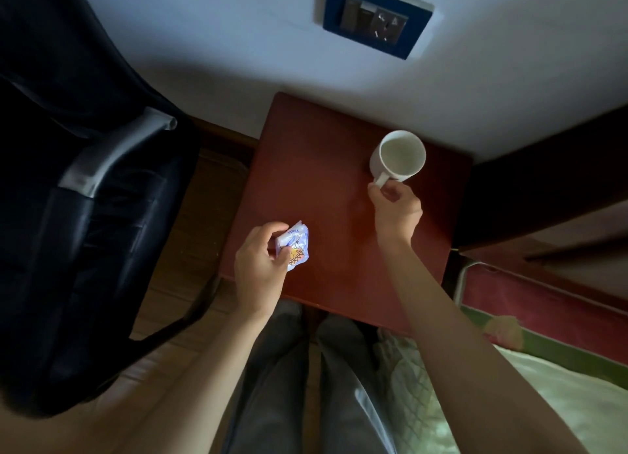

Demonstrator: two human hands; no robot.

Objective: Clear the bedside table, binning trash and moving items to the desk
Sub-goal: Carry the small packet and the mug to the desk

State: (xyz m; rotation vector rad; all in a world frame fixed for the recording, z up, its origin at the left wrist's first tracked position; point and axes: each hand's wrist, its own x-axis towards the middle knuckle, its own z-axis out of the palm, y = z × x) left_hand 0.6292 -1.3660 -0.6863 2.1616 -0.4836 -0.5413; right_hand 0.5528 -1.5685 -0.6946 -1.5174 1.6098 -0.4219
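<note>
A reddish-brown bedside table (323, 168) stands against the wall. Near its back right corner is a white mug (398, 156), upright, with its handle turned toward me. My right hand (396, 209) pinches that handle between thumb and fingers. At the table's front left, my left hand (260, 266) grips a crumpled white wrapper (296, 244) with blue and orange print. Whether the wrapper and mug rest on the tabletop or are lifted just off it cannot be told.
A black office chair (85, 198) with a silver armrest stands close on the left. The bed (509, 368) with light bedding lies to the right, its dark headboard (543, 188) beside the table. A blue switch and socket panel (377, 17) is on the wall. Wooden floor shows between chair and table.
</note>
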